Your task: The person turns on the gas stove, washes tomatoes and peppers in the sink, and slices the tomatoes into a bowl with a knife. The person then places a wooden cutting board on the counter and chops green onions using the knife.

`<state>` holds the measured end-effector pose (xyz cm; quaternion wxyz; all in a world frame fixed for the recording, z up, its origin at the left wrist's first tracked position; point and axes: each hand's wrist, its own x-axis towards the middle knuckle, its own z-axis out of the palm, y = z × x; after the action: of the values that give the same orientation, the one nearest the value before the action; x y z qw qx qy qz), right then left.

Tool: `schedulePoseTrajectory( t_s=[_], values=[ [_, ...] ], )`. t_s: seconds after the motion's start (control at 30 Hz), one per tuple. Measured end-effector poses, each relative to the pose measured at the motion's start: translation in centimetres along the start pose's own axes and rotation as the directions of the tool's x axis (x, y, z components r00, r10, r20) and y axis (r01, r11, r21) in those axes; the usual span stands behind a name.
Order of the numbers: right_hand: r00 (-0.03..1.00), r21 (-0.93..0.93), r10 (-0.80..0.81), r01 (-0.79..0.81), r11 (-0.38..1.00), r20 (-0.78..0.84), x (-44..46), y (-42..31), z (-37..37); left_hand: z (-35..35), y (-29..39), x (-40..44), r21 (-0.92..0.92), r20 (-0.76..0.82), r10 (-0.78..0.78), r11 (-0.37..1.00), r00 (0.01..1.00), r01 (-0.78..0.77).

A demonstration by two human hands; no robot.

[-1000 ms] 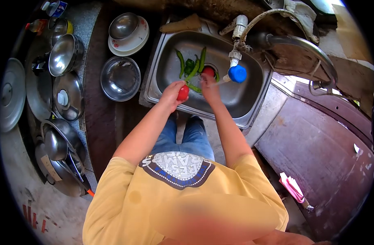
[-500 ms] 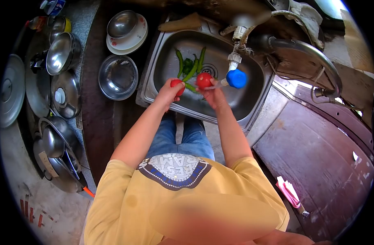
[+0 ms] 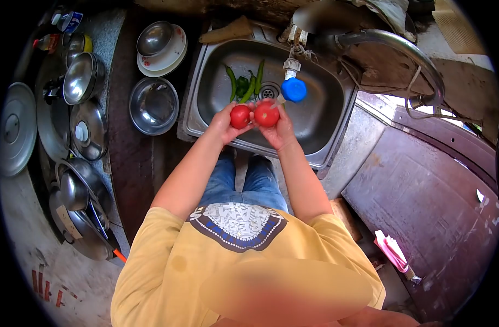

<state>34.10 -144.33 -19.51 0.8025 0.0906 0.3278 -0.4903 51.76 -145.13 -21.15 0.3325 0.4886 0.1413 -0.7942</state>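
Two red tomatoes are held side by side over the near part of a steel sink (image 3: 320,143). My left hand (image 3: 223,126) is closed round the left tomato (image 3: 240,116). In my right hand (image 3: 280,133) sits the right tomato (image 3: 266,113), with my fingers curled beneath it. The two hands nearly meet. Behind them, long green chili peppers (image 3: 231,82) and a rounder dark green pepper (image 3: 242,86) lie on the sink floor beside the drain (image 3: 268,92). A tap with a blue end (image 3: 294,90) hangs just beyond my right hand, and water appears to run from it.
Left of the sink stand a steel bowl (image 3: 154,106) and white plates (image 3: 176,52) topped by a small bowl (image 3: 155,38). Stacked pots and lids (image 3: 89,128) fill the far left counter. A curved metal pipe (image 3: 423,65) arches at upper right.
Both tomatoes have come together; they were farther apart before. My right hand has moved left and closer to my left hand. The camera view has shifted slightly.
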Motion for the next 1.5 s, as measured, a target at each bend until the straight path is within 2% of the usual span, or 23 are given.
schedulePoseTrajectory(
  t_s=[0.07, 0.1, 0.17, 0.2, 0.27, 0.3, 0.37, 0.47, 0.5, 0.6, 0.63, 0.67, 0.77, 0.97, 1.07, 1.13, 1.17, 1.23, 1.27, 1.33, 1.37, 1.43, 1.5],
  values=[
    [1.000, -0.009, -0.026, 0.026, 1.000, 0.012, -1.0, -0.6, 0.4, -0.2, -0.4, 0.3, -0.047, 0.126, -0.021, 0.999, 0.992, 0.027],
    [0.997, -0.112, -0.079, 0.080, 0.990, 0.014, -1.1, -0.7, -0.2, -0.1, -0.5, 0.1, -0.068, 0.188, -0.031, 0.997, 0.982, 0.045],
    [0.983, -0.314, -0.182, 0.183, 0.932, 0.033, -1.0, -1.0, -1.9, 0.5, -1.2, 0.0, -0.053, 0.191, -0.002, 0.999, 0.982, 0.012],
    [0.989, -0.316, -0.144, 0.140, 0.938, 0.009, -1.1, -1.5, -2.3, 0.8, -1.4, -0.1, -0.044, 0.194, 0.013, 0.999, 0.981, -0.004],
    [0.997, -0.317, -0.068, 0.053, 0.947, -0.039, -1.4, -2.5, -2.8, 0.4, -2.2, 1.0, 0.066, 0.201, 0.083, 0.993, 0.976, -0.098],
    [0.997, -0.259, -0.042, 0.026, 0.966, -0.059, -1.7, -2.6, -2.8, 0.6, -2.3, 1.1, 0.119, 0.208, 0.118, 0.982, 0.971, -0.145],
    [0.995, -0.140, 0.012, -0.025, 0.990, -0.094, -2.3, -2.8, -2.6, 0.8, -2.3, 1.3, 0.379, 0.085, 0.179, 0.904, 0.980, -0.198],
    [0.990, 0.078, 0.021, -0.011, 0.997, -0.140, -2.9, -2.3, -0.7, -0.1, -2.2, 3.0, 0.730, 0.017, 0.322, 0.643, 0.947, -0.232],
    [0.993, 0.073, 0.015, -0.006, 0.997, -0.118, -3.2, -2.3, -0.3, -1.0, -2.2, 4.1, 0.822, 0.022, 0.371, 0.521, 0.928, -0.228],
    [0.998, 0.017, -0.022, 0.023, 1.000, -0.056, -3.5, -2.2, -0.6, -3.0, -2.2, 6.1, 0.968, 0.227, 0.616, -0.059, 0.755, -0.243],
    [0.998, -0.027, -0.045, 0.044, 0.999, -0.037, -3.2, -2.0, -1.7, -3.3, -1.8, 6.3, 0.967, 0.251, 0.607, -0.118, 0.754, -0.227],
    [0.998, -0.070, -0.068, 0.066, 0.995, -0.018, -3.1, -1.8, -2.6, -3.6, -1.6, 6.4, 0.962, 0.271, 0.614, -0.151, 0.741, -0.227],
    [0.976, 0.150, 0.147, -0.172, 0.974, 0.161, -3.3, -2.9, -3.8, -4.3, -1.2, 6.7, 0.950, 0.311, 0.636, -0.213, 0.706, -0.228],
    [0.944, 0.139, 0.210, -0.251, 0.958, 0.255, -3.6, -2.7, -2.7, -3.8, -1.4, 5.2, 0.961, 0.276, 0.669, -0.202, 0.690, -0.189],
    [0.984, 0.152, 0.179, -0.178, 0.972, 0.004, -3.1, -2.4, -1.3, -3.9, -1.5, 5.3, 0.955, 0.295, 0.685, -0.240, 0.666, -0.177],
    [0.998, 0.121, 0.068, -0.067, 0.990, -0.001, -3.4, -2.0, -0.1, -3.9, -1.2, 5.1, 0.943, 0.331, 0.674, -0.251, 0.660, -0.217],
    [1.000, 0.106, 0.012, -0.012, 0.994, -0.002, -3.4, -1.8, 0.2, -3.9, -0.9, 5.0, 0.968, 0.171, 0.590, 0.046, 0.789, -0.245],
    [1.000, 0.008, -0.014, 0.014, 1.000, -0.009, -2.8, -2.0, -1.2, -0.8, 0.1, 2.7, 0.789, -0.037, 0.256, 0.601, 0.966, -0.129],
    [0.999, -0.041, -0.029, 0.028, 0.999, -0.013, -2.6, -2.2, -2.1, -0.9, 0.0, 2.9, 0.672, -0.055, 0.164, 0.735, 0.985, -0.085],
    [0.997, -0.233, -0.068, 0.060, 0.971, -0.029, -2.6, -2.6, -3.0, -0.7, 0.0, 3.0, 0.385, -0.038, -0.025, 0.922, 0.999, 0.037],
    [0.995, -0.327, -0.089, 0.073, 0.942, -0.034, -2.6, -2.9, -3.4, -0.6, -0.2, 3.1, 0.287, -0.010, -0.050, 0.956, 0.999, 0.051],
    [0.998, -0.305, -0.029, 0.008, 0.952, -0.064, -2.8, -3.7, -4.4, 1.1, -0.5, 1.7, 0.084, 0.053, -0.090, 0.993, 0.995, 0.085],
    [0.994, -0.297, -0.005, -0.028, 0.955, -0.109, -3.1, -3.9, -4.5, 1.3, -1.1, 2.3, 0.006, 0.072, -0.079, 0.997, 0.994, 0.079]
  ],
)
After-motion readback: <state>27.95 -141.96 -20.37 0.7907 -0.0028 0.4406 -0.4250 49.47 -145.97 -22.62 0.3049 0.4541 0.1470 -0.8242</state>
